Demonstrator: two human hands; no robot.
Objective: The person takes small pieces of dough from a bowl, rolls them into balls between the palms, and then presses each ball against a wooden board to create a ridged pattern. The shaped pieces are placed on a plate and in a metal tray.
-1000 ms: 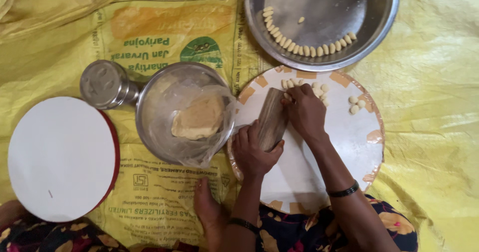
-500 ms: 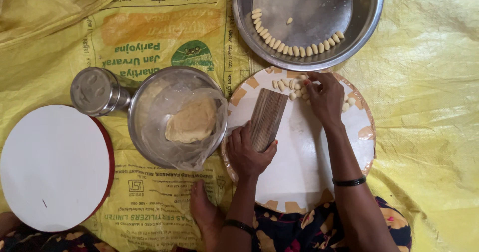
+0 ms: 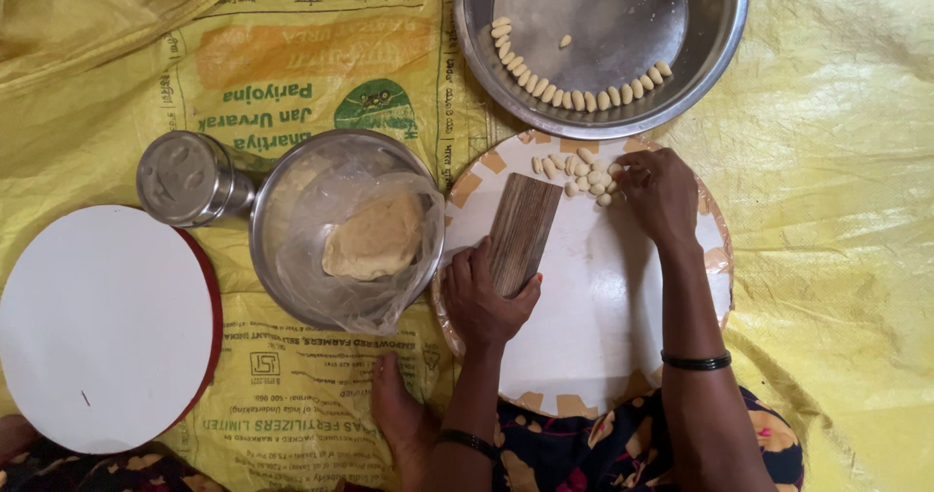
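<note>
My left hand grips the near end of a ridged wooden board that lies on a round white board. My right hand rests at the far side of that round board, fingers touching a small heap of shaped dough pieces. Beyond it, a large steel plate holds several similar dough pieces lined along its rim. To the left, a steel bowl lined with clear plastic holds a lump of dough.
A lidded steel container stands left of the bowl. A second round white board with a red edge lies at the near left. Everything sits on yellow printed sacking. My foot shows at the bottom.
My right hand left the wooden board and moved away to the heap of dough pieces at the round board's far edge. My left hand kept its hold on the wooden board.
</note>
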